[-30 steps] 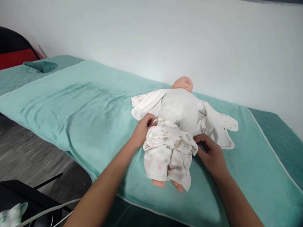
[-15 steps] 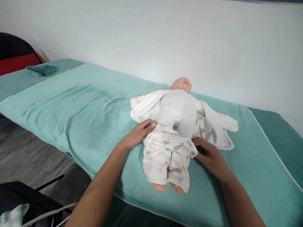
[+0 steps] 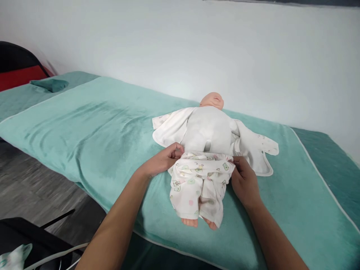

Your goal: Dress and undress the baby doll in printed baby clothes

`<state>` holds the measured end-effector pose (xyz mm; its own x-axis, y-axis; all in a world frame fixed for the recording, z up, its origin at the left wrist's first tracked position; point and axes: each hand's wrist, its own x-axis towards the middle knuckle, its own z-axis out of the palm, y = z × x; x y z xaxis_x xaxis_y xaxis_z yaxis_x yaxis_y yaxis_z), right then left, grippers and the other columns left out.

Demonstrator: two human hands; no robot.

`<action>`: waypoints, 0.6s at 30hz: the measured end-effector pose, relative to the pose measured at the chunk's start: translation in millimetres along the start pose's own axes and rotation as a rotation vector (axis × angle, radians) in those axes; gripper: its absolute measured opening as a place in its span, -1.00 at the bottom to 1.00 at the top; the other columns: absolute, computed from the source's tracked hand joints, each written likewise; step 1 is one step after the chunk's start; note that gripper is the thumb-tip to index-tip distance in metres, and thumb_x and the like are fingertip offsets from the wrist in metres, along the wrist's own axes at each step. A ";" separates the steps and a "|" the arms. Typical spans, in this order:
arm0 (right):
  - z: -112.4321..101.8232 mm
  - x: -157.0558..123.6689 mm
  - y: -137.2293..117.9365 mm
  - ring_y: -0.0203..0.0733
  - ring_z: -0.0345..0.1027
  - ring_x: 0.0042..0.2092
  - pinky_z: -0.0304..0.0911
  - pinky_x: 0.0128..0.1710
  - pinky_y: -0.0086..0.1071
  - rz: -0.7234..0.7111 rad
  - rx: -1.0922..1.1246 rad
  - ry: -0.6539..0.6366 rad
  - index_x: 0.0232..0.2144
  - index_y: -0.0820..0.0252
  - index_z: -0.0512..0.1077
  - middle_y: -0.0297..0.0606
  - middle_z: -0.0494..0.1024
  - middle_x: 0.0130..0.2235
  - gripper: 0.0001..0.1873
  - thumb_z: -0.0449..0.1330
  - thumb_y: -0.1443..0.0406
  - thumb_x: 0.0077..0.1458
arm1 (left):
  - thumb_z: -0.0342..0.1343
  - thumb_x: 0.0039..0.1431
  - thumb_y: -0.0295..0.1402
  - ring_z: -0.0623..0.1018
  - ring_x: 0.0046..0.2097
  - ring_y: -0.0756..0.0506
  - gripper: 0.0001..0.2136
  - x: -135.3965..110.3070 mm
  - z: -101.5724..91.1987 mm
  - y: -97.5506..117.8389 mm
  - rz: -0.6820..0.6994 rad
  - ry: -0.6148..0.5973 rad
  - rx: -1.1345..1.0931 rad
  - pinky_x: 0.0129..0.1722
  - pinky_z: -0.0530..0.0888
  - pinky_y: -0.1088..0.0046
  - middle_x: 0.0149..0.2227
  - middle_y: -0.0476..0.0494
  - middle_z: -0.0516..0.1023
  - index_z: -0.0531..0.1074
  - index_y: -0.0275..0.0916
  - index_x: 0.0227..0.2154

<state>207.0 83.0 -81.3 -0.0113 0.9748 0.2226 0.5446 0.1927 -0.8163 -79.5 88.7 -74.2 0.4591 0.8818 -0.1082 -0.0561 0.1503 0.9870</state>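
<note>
A baby doll [image 3: 209,125] lies on its back, its head toward the wall and its toes toward me. White printed baby pants [image 3: 194,180] cover its legs, with the waistband across the hips and the toes sticking out of the cuffs. My left hand [image 3: 167,159] pinches the waistband at its left end. At the right end, my right hand [image 3: 245,180] grips the same waistband between thumb and fingers. A white baby jacket [image 3: 171,129] lies spread open under the doll, sleeves out to both sides. The doll's torso is pale and cloth-like.
The doll rests on a green sheet [image 3: 112,123] over a long bed against a white wall [image 3: 140,45]. A black and red chair [image 3: 22,67] stands at the far left. At the lower left are a black seat [image 3: 30,236], a pale cable [image 3: 59,254] and a small white packet [image 3: 15,258].
My right hand has closed on the right side of the waistband and turned upright. The waistband is now drawn straighter across the hips. The left hand's fingers have curled in.
</note>
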 end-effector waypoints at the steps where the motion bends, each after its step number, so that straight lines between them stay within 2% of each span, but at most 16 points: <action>1: 1.6 0.3 -1.4 -0.17 0.36 -0.32 0.22 -0.33 -0.36 0.016 0.042 0.001 -0.26 0.10 0.37 -0.32 0.53 -0.36 -0.86 0.09 0.19 0.23 | 0.16 0.16 -0.36 0.29 -0.39 0.04 -0.80 -0.2 0.0 0.7 -0.003 -0.009 0.000 -0.44 0.20 0.54 -0.38 0.08 0.35 0.27 -0.15 -0.20; 4: 3.9 1.4 -5.7 -0.17 0.36 -0.30 0.23 -0.32 -0.37 0.053 0.127 -0.026 -0.24 0.09 0.39 -0.33 0.55 -0.34 -0.89 0.12 0.22 0.19 | 0.17 0.08 -0.43 0.27 -0.37 0.04 -0.77 -0.4 -0.6 3.1 -0.017 -0.017 0.027 -0.43 0.20 0.55 -0.38 0.08 0.31 0.27 -0.16 -0.21; 9: 1.1 5.1 -6.4 -0.18 0.33 -0.28 0.25 -0.30 -0.37 0.066 0.241 -0.156 -0.27 0.06 0.42 -0.35 0.52 -0.32 -0.88 0.12 0.20 0.21 | 0.15 0.03 -0.46 0.19 -0.36 0.04 -0.78 1.5 -2.4 2.9 -0.009 -0.022 0.021 -0.43 0.16 0.55 -0.39 0.08 0.20 0.26 -0.18 -0.27; 12: -0.5 7.8 -4.1 -0.13 0.38 -0.18 0.31 -0.16 -0.30 0.017 0.244 -0.226 -0.24 0.05 0.47 -0.30 0.56 -0.21 -0.82 0.11 0.15 0.25 | 0.16 0.03 -0.47 0.17 -0.35 0.04 -0.77 3.6 -2.8 -0.6 -0.003 -0.043 -0.019 -0.41 0.16 0.53 -0.37 0.07 0.18 0.24 -0.18 -0.28; 18: -0.8 10.3 -2.8 0.00 0.40 0.14 0.28 0.18 -0.16 -0.050 0.295 -0.334 0.06 -0.06 0.49 -0.26 0.56 0.10 -0.60 0.13 0.00 0.26 | 0.17 0.00 -0.46 0.20 -0.31 0.02 -0.73 5.6 -2.8 -5.8 0.004 -0.080 -0.111 -0.36 0.20 0.52 -0.32 0.05 0.21 0.22 -0.17 -0.26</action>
<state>206.0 92.4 -76.3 -0.3282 0.9368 0.1210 0.2750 0.2173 -0.9366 -79.1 94.0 -80.8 0.5273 0.8449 -0.0903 -0.1541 0.1996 0.9677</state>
